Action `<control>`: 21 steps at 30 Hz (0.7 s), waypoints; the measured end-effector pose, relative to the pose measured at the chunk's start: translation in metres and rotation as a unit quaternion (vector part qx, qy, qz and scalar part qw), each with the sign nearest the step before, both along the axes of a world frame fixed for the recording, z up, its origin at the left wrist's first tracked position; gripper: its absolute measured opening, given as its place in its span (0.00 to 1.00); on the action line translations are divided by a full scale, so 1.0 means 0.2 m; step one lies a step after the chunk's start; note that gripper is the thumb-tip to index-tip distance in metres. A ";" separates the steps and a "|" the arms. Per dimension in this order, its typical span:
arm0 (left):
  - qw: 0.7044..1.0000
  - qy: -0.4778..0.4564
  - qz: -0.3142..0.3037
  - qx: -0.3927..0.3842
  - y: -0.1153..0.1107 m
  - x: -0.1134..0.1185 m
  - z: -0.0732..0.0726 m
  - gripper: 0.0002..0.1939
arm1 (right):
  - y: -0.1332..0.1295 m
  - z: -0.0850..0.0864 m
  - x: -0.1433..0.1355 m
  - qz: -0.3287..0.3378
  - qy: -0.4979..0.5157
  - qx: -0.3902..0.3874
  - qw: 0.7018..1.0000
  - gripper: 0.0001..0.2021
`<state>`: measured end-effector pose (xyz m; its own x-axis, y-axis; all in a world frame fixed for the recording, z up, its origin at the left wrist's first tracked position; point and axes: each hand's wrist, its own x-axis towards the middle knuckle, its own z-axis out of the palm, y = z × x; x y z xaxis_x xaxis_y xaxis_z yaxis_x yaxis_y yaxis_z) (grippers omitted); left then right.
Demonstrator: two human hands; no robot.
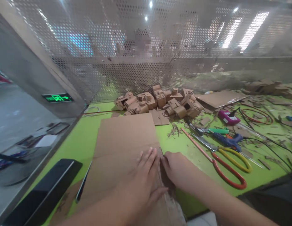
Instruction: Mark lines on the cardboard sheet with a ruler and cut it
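Note:
A large brown cardboard sheet (127, 131) lies on the green tabletop, with a crease across it. My left hand (146, 175) rests flat on its right part, fingers stretched out and the thumb reaching toward the edge. At that right edge my right hand (175, 166) is closed on the sheet's border, where a torn-looking strip (172, 207) runs down toward me. Its fingertips are partly hidden behind the edge. A thin dark pen-like tool (83, 182) lies along the sheet's left side.
Scissors with red and yellow handles (228, 160), a blue glue gun (230, 141), a green-handled tool (217, 131) and a purple box (229, 117) lie at right among scraps and cables. Several cardboard models (160, 97) stand at the back before a perforated metal screen (160, 69). A black case (42, 191) sits at left.

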<state>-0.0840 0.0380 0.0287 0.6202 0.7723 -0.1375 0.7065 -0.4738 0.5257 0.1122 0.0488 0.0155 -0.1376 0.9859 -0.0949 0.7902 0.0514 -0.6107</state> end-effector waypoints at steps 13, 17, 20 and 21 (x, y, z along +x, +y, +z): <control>0.973 0.129 -0.101 0.160 0.06 -0.02 -0.10 0.41 | -0.25 -0.02 0.08 0.130 -0.224 0.056 0.964 0.25; 0.966 0.112 -0.102 0.210 0.07 -0.02 -0.14 0.40 | -0.29 -0.11 0.06 0.149 -0.263 0.105 0.947 0.26; 0.966 0.102 -0.096 0.217 0.06 -0.03 -0.17 0.40 | -0.29 -0.08 0.10 0.169 -0.243 0.116 0.948 0.24; 0.967 0.100 -0.095 0.214 0.05 -0.03 -0.18 0.40 | -0.28 -0.06 0.15 0.169 -0.234 0.118 0.950 0.23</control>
